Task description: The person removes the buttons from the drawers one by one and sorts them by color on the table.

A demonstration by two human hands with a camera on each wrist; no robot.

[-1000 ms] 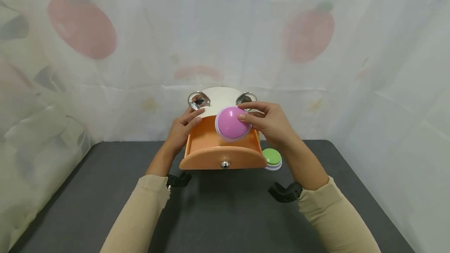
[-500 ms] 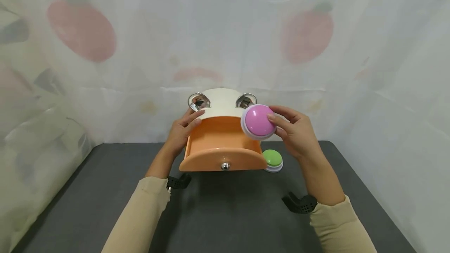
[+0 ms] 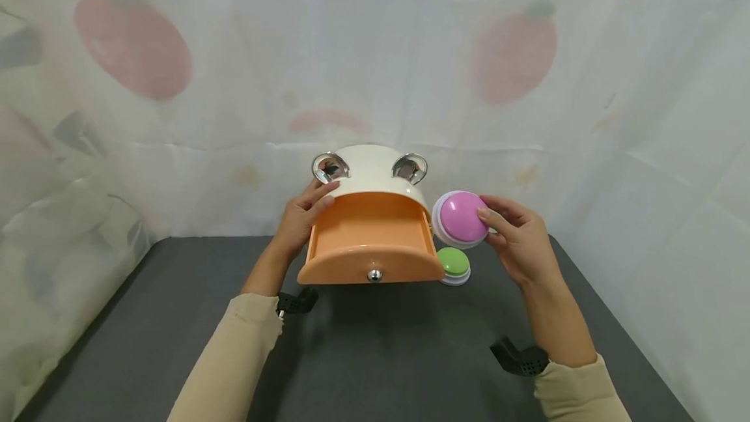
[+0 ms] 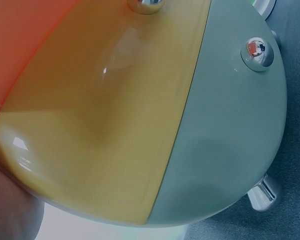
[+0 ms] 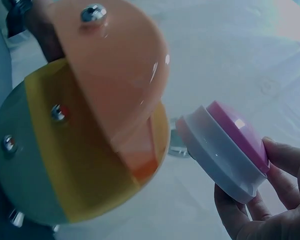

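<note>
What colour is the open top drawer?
Orange. The drawer has a silver knob; the head view shows it best.

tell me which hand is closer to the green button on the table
Right. The right hand holds the pink button just above the green button; the left hand rests across the orange drawer.

right hand [image 3: 518,239]: has carried its load rightward and a little down, from above the open orange drawer [image 3: 369,239] to the right of the cabinet, clear of it.
pink button [image 3: 461,217]: a second ago over the drawer's inside, half a second ago at its right rim; now beside the cabinet, just above the green button [image 3: 454,262] on the worktop.
orange drawer: its inside, earlier partly covered by the pink button, is now in full view.
right forearm: drawn back toward the person and to the right.
</note>
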